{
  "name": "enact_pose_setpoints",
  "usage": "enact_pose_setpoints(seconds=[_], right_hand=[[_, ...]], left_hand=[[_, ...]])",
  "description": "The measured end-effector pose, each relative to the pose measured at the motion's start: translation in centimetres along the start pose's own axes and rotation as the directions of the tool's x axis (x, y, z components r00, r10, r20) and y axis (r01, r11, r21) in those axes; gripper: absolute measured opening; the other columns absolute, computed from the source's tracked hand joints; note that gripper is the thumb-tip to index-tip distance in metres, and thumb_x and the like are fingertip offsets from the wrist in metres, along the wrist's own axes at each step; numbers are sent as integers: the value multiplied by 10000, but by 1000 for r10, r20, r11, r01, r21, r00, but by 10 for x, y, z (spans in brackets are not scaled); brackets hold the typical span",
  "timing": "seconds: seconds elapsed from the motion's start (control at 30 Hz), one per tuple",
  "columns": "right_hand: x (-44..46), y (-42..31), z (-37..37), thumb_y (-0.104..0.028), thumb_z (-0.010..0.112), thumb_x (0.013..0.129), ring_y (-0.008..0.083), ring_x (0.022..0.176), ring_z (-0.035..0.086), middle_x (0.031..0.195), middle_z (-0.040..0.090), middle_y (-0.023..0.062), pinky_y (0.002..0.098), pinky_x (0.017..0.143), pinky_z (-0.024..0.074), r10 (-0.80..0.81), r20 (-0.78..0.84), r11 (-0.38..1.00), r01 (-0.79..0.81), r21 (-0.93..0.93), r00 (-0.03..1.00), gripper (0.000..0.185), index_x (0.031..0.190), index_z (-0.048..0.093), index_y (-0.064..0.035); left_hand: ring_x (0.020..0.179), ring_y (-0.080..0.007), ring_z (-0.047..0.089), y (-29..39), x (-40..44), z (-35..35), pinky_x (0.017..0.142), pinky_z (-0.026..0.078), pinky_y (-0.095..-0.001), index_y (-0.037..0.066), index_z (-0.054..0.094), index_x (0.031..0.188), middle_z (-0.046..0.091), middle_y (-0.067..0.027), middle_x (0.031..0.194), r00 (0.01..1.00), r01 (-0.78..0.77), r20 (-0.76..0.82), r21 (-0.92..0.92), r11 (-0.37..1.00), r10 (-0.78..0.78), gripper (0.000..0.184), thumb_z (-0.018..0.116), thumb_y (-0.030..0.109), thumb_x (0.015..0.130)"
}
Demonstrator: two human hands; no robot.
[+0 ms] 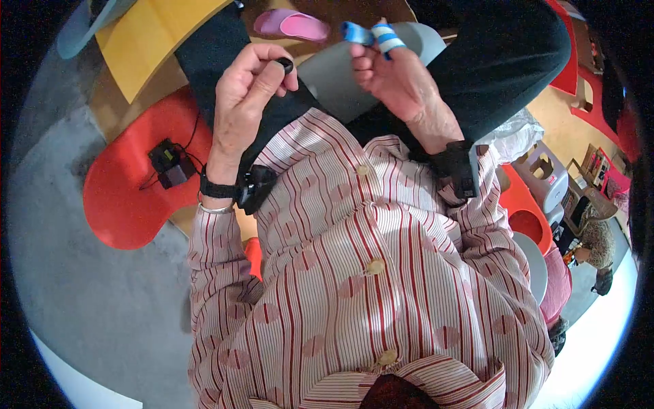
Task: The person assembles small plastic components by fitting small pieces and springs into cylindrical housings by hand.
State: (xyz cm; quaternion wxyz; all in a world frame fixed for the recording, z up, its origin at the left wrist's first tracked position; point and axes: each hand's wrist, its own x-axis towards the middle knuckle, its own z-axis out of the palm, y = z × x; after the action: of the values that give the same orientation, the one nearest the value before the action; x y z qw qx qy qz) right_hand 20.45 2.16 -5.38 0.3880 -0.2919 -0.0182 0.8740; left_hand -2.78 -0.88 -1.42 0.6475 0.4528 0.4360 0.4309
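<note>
My left hand (248,92), at upper left, pinches a small black rounded piece (285,65) between thumb and forefinger. Its exact kind does not show. To the right, my right hand (402,88) is turned partly palm up with its fingers curled. Around one digit sits a blue-and-white striped wrap (387,38), and a plain blue wrap (355,33) shows beside it at the fingertips. Whether something thin is pinched there is too small to make out. Both hands are apart, above my lap and a grey curved surface (340,78).
A red stool seat (129,177) at left carries a small black device (172,163) with a cable. Beyond are a yellow panel (153,41) and a pink slipper (293,24). Red (524,211) and grey stools (541,174) stand at right, near another person (596,238).
</note>
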Motion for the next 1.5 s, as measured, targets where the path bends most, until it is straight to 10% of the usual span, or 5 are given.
enact_pose_setpoints(seconds=[0.33,0.6,0.9,1.1,1.5], right_hand=[[-1,0,-13,-351,438,982,68,501,345,653,485,-17,213,433,256,90,-177,996,-90,9,980,262,859,481,-124],[0,11,9,-298,408,995,47,518,361,674,515,-34,198,436,253,-3,-367,985,-60,-161,930,240,905,534,-115],[-2,12,10,-403,451,949,61,513,326,624,475,-66,232,469,248,-35,-291,973,-34,-230,956,311,840,563,-135],[-13,8,9,-408,433,955,60,512,312,626,467,-68,240,458,241,-97,-301,975,30,-221,949,322,825,558,-141],[-7,7,8,-466,479,949,41,506,367,636,483,-49,186,432,251,-19,-232,991,-12,-131,973,344,879,557,-139]], left_hand=[[742,-83,494,11,4,10,690,417,-222,20,541,1052,597,-62,908,999,39,25,-223,974,-35,207,585,164,910],[669,-67,529,19,42,-9,571,422,-176,36,571,1049,576,-18,802,724,678,186,-21,734,-664,197,570,189,924],[696,-62,571,113,202,95,566,427,-168,58,589,951,609,-41,805,860,222,376,333,917,-345,226,632,269,884],[1006,-191,611,174,251,198,835,481,-260,-7,498,1165,620,-164,1110,820,78,565,50,996,-93,397,594,285,913],[796,-88,544,114,88,-12,742,435,-212,-2,564,1111,624,-72,946,930,321,138,152,935,-342,308,577,242,924]])
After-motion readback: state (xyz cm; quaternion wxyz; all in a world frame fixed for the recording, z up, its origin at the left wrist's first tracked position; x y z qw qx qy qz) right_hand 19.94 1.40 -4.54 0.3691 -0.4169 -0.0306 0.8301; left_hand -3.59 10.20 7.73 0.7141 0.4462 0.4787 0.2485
